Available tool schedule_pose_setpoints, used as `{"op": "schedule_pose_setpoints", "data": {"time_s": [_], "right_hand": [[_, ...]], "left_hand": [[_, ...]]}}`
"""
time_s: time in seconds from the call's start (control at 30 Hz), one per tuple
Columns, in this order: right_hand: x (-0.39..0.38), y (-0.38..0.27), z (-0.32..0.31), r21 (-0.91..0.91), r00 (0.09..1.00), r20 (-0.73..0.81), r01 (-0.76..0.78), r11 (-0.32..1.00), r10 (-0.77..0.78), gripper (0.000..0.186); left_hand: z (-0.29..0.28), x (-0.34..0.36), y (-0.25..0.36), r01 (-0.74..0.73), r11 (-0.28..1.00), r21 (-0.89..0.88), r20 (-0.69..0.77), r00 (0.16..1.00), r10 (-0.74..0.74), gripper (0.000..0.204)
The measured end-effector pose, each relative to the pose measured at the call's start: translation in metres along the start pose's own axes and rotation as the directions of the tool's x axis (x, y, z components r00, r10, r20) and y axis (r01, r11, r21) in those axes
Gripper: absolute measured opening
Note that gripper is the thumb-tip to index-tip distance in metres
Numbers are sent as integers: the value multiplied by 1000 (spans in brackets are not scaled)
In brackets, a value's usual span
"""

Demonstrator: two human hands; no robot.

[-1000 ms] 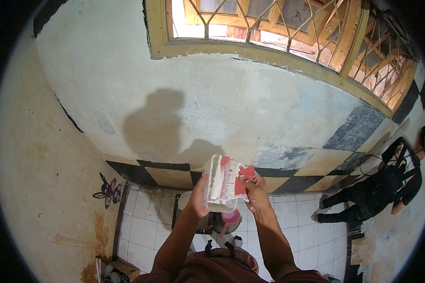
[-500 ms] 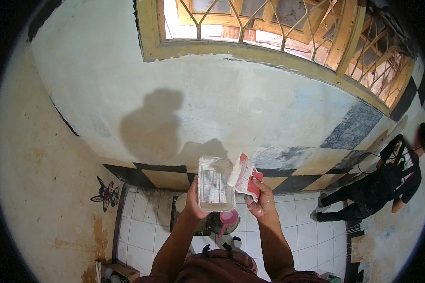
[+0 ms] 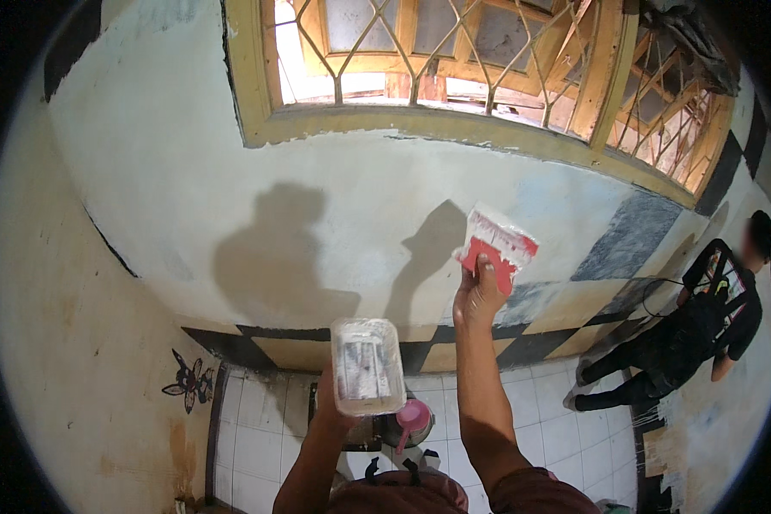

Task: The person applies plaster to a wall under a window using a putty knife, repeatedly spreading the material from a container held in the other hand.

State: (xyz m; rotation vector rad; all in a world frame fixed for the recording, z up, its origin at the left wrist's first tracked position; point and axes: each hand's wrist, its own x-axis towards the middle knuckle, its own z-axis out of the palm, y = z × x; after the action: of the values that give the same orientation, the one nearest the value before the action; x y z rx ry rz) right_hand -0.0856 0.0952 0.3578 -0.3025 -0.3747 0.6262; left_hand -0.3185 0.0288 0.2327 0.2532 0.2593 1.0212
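Observation:
My right hand (image 3: 480, 298) is raised toward the wall, fingers closed round a red putty scraper (image 3: 499, 262). White putty (image 3: 497, 224) coats the scraper's upper edge. Lower and to the left, my left hand (image 3: 334, 399) grips a clear rectangular plastic tub (image 3: 391, 334) by its left side; most of those fingers are hidden by the tub. Inside the tub, white smears cover the bottom and walls. Ahead is the pale wall (image 3: 360, 223), patched with white and grey-blue over a checkered pattern. I cannot tell whether the scraper touches it.
A yellow-framed window (image 3: 343, 128) with metal bars tops the wall. On the floor below me, a pink dipper (image 3: 414, 416) rests on a round dark container (image 3: 420, 435). At the right, another person (image 3: 690, 334) in dark clothes faces the wall. White tiles (image 3: 540, 411) cover the floor.
My right hand has lifted the scraper up and right, away from the tub toward the wall. My left hand and the tub sit slightly lower and further left in view.

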Motion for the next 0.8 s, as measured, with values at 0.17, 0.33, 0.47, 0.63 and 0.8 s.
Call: {"op": "schedule_pose_setpoints", "data": {"time_s": [0.17,0.33,0.47,0.63,0.8], "right_hand": [[37,25,48,-422,841,121,524,740,-527,29],[91,53,13,-678,467,610,726,-117,-641,21],[106,62,17,-481,264,837,773,-414,-479,25],[112,60,28,-356,373,923,724,-591,-99,24],[82,47,-2,-296,366,930,797,-526,31,29]], "left_hand": [[-7,-29,15,-80,992,103,-97,991,90,52],[-1,-55,32,-145,977,156,-60,986,156,55],[5,-69,41,-160,985,67,-96,981,166,54],[1,-83,44,-285,922,263,-56,949,309,66],[-5,-85,53,-316,909,272,-37,941,337,65]]}}
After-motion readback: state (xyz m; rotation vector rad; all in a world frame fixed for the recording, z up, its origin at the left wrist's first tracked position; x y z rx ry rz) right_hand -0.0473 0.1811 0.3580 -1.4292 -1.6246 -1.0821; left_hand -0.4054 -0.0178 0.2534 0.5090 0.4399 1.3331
